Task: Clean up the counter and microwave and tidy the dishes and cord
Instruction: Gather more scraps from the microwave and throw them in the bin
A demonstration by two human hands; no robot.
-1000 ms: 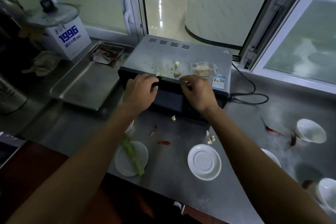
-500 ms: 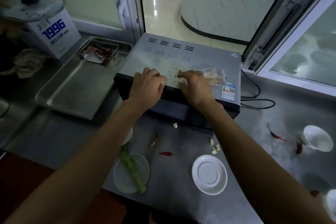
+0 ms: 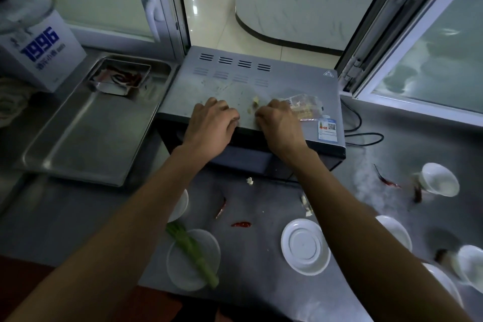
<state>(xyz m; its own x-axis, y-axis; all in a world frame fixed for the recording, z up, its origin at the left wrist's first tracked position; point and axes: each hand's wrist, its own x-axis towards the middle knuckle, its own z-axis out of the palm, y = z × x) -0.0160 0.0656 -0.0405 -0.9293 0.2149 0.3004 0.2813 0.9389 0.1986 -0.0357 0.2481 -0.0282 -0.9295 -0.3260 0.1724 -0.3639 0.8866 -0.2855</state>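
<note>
The grey microwave (image 3: 235,81) stands at the back of the steel counter (image 3: 264,277). Pale food scraps (image 3: 254,102) and crumbs lie on its top, with a clear plastic wrapper (image 3: 304,107) beside them. My left hand (image 3: 211,123) rests on the top near the front edge, fingers bent, nothing visible in it. My right hand (image 3: 279,125) is just right of the scraps, fingertips bunched against them and partly over the wrapper; what it holds is hidden. The black cord (image 3: 364,136) loops behind the microwave's right side.
On the counter lie a white plate (image 3: 304,246), a plate (image 3: 206,246) with a green stalk (image 3: 193,253), red chilies (image 3: 241,224), more scraps (image 3: 250,181) and white bowls (image 3: 440,179) at the right. A steel tray (image 3: 86,133) and white box (image 3: 41,55) sit left.
Both hands have moved from the microwave's front edge up onto its top. The right hand has come onto the scraps and wrapper. My view has moved closer.
</note>
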